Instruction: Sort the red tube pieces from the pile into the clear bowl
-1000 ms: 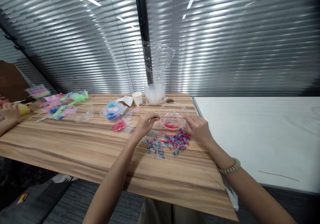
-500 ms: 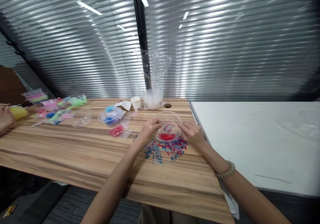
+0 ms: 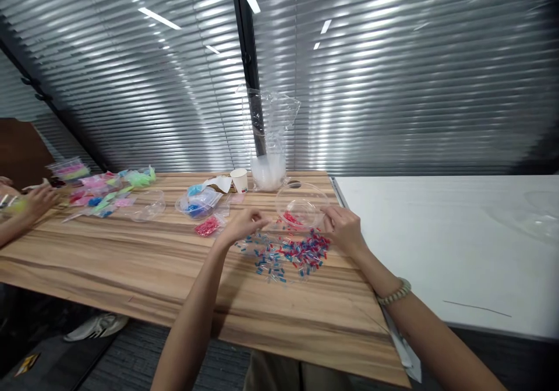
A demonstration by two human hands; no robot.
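My right hand [image 3: 343, 228] pinches the near right rim of a round clear plastic dish [image 3: 309, 223], which is tilted. A small cluster of red tube beads [image 3: 292, 218] shows in its lower left part. To the left of the dish, my left hand [image 3: 245, 225] is curled with fingertips close together. Whether something thin and clear sits in those fingers is hard to make out. Below both hands lies a loose pile of red, blue and clear tube beads [image 3: 303, 254] on the wooden table [image 3: 174, 274].
Behind are a paper cup [image 3: 239, 180] and a clear bag [image 3: 268, 169]. Left are a bag of red beads [image 3: 207, 226], a container with blue beads [image 3: 196, 204], a clear lid [image 3: 148, 205] and colourful packets [image 3: 100, 187]. Another person's hand [image 3: 39, 200] is far left. A white table [image 3: 437, 251] adjoins.
My left hand has come off the dish and moved left. The dish has shifted up and away in my right hand, uncovering more of the bead pile. The other person's hands have moved.
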